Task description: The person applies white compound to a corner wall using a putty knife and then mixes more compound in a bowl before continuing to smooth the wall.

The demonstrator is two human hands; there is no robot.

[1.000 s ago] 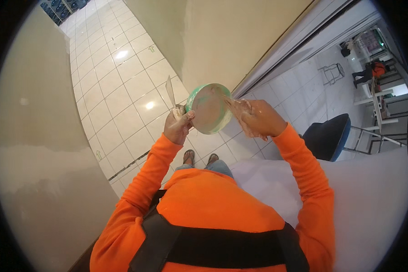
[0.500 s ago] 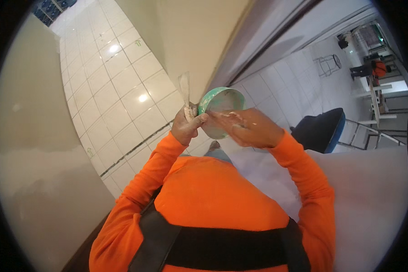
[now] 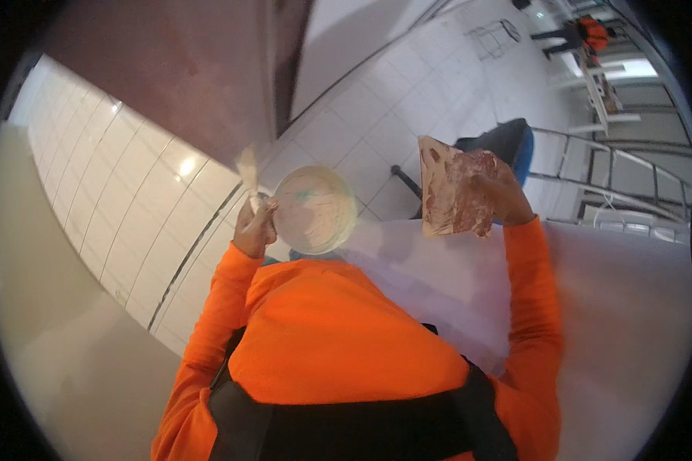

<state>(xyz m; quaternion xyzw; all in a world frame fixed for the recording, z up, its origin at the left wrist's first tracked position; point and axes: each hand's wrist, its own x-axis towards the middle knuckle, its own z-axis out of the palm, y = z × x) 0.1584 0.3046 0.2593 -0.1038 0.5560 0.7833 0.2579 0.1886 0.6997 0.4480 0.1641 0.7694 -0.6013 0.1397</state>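
While the left hand holds a round tub in front of the waist, its fingers bent about the left edge, the right hand grips a flat rectangular spreader well to the right of the tub. Just left of the tub, the left hand also holds a scraper, its blade pointing away from the body. Pinkish-brown paste coats the spreader's visible face, thickest near the fingers.

To handle this well, I would keep the coated face turned upward so that nothing slides off, gather the thick part toward the leading edge, and wipe stray lumps back over the tub's rim. A steady wrist on the left would keep the tub from tipping with the scraper sharing that grip.

Most of the right fingers are hidden or lost against the paste, so how they lie behind the spreader cannot be told. Blur softens the scraper's blade; the depth of paste inside the tub is hard to judge. Far beyond the tub, to its upper right, another person is too small to make out.
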